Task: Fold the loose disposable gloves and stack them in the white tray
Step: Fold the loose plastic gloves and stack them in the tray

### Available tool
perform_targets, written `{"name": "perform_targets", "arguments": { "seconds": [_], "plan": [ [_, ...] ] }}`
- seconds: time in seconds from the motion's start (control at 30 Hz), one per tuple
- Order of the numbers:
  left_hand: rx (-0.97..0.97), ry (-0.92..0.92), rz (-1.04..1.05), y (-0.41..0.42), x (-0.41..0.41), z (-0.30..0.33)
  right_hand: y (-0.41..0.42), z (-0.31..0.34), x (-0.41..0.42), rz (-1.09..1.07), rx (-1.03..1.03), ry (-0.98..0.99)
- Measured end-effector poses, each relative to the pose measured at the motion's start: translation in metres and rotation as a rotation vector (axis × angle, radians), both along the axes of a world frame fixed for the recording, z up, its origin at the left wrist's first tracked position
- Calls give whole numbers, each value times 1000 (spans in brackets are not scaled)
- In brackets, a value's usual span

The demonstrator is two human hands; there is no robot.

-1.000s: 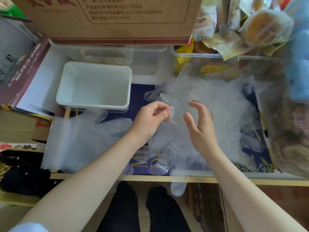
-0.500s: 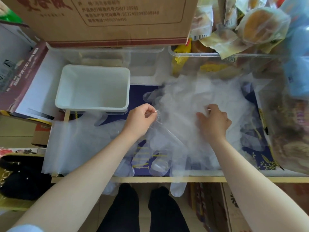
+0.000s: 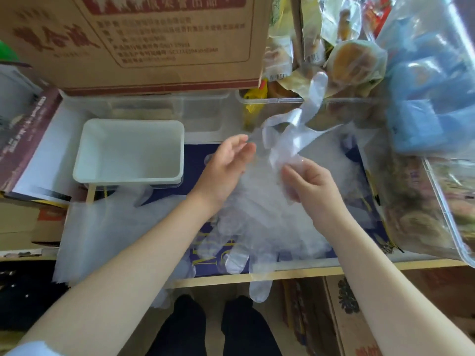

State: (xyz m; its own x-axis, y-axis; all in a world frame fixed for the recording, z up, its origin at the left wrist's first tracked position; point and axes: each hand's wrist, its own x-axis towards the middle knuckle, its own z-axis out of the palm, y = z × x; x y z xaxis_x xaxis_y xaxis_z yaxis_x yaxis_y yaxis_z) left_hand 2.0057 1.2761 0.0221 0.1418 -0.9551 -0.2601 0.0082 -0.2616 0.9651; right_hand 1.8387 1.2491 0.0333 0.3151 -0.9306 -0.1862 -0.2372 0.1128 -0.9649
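Observation:
A clear disposable glove (image 3: 290,134) hangs lifted above the table, its fingers pointing up and to the right. My right hand (image 3: 308,181) is shut on its lower part. My left hand (image 3: 226,168) is beside it with the fingers spread, its fingertips at the glove's left edge; whether it grips is unclear. Under both hands lies a heap of loose clear gloves (image 3: 257,227), some drooping over the table's front edge. The white tray (image 3: 84,160) stands to the left of my left hand and holds nothing.
A large cardboard box (image 3: 144,42) overhangs the back. A clear bin of packaged snacks (image 3: 341,57) is at the back right, a bag of blue items (image 3: 431,98) at the right. A flat translucent plastic sheet (image 3: 102,232) lies front left, below the tray.
My right hand has picked one glove out of the heap and raised it. My left hand let go of its pinch and opened, moving up beside the raised glove.

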Motion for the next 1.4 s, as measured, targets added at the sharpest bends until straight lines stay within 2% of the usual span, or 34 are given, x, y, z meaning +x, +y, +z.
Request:
{"name": "perform_targets", "arguments": {
  "seconds": [0.03,0.1,0.17,0.2,0.37,0.53,0.6,0.67,0.77,0.87,0.97,1.07,1.13,1.2,1.27,1.33,1.4],
  "plan": [
    [41,174,-3,0,1,6,5,1,5,63,-55,47],
    [73,321,0,3,7,13,14,-2,14,184,-194,159],
    [71,215,79,9,13,18,21,-6,22,264,-303,249],
    [66,173,139,12,18,16,24,-9,25,283,-291,257],
    [44,207,389,29,49,11,32,-20,34,127,101,27],
    [67,151,224,53,71,11,34,-12,51,-255,754,-495],
    [71,183,234,61,76,11,31,-9,60,-362,798,-555],
    [108,226,328,68,85,9,32,-8,66,-318,760,-556],
    [172,195,457,79,102,5,40,1,71,-36,654,-517],
    [174,157,464,90,118,2,50,4,86,158,399,-254],
    [172,183,432,100,132,2,57,2,109,-4,199,-3],
    [221,245,416,109,147,-4,61,0,125,-171,191,25],
    [257,107,514,114,157,-9,63,2,131,-214,168,64],
    [221,-206,560,123,164,-4,67,6,136,-219,95,107],
    [49,-394,501,131,164,8,76,11,143,-192,-3,165],
    [-142,-467,386,136,154,23,87,15,152,-130,-114,249],
    [-245,-552,255,140,140,32,100,18,161,-62,-238,319]
  ]
}}
